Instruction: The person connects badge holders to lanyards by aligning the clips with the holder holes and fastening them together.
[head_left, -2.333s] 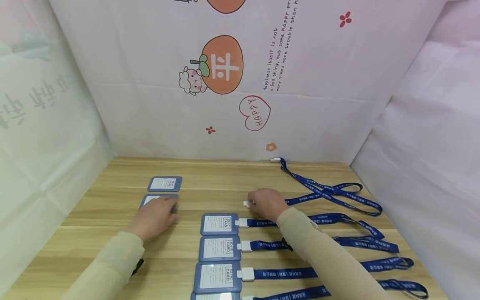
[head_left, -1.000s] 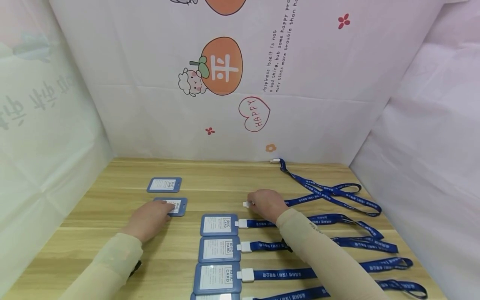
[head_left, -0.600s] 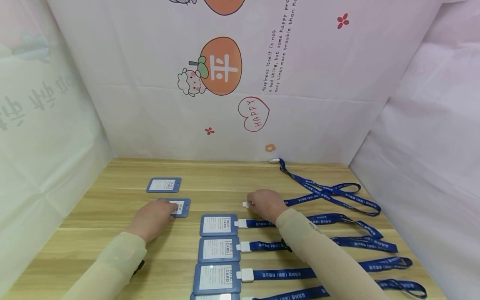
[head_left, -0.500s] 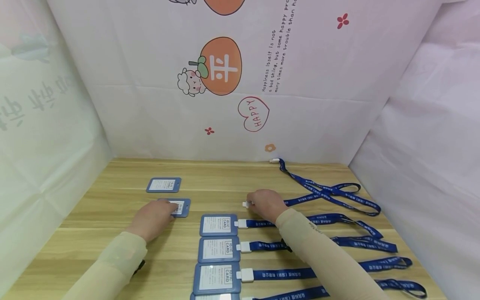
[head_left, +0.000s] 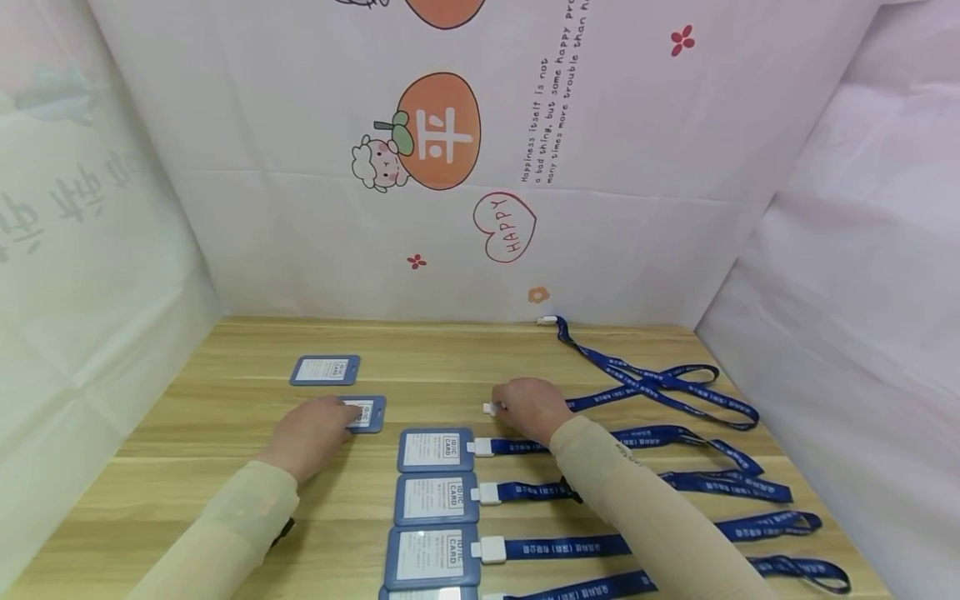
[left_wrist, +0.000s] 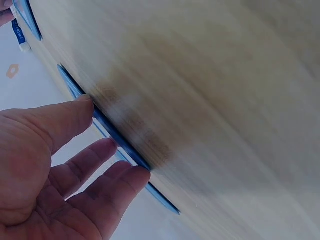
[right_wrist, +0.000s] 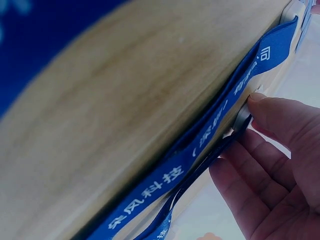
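In the head view my left hand (head_left: pixel 311 435) has its thumb and fingers on a blue-framed ID card holder (head_left: pixel 377 414) lying flat on the table. The left wrist view shows the thumb (left_wrist: pixel 75 120) and fingertips (left_wrist: pixel 135 172) spread along the holder's edge (left_wrist: pixel 122 140). Across a gap to the right, my right hand (head_left: pixel 534 408) pinches the white clip (head_left: pixel 489 408) at the end of a blue lanyard (head_left: pixel 600 400). Thumb and fingers meet at that clip in the right wrist view (right_wrist: pixel 243 116). The holder's slotted end points toward the clip, apart from it.
A second loose card holder (head_left: pixel 325 370) lies farther back. Nearer, several holders (head_left: pixel 433 498) lie in a column, joined by white clips to blue lanyards (head_left: pixel 566 547) running right. Another lanyard's clip (head_left: pixel 548 320) lies at the back wall. Cloth-covered walls (head_left: pixel 637 167) enclose the wooden table (head_left: pixel 165 467).
My left hand has slid the card holder rightward, away from below the other loose holder and closer to the clip. The right hand has kept its place with the lanyard clip.
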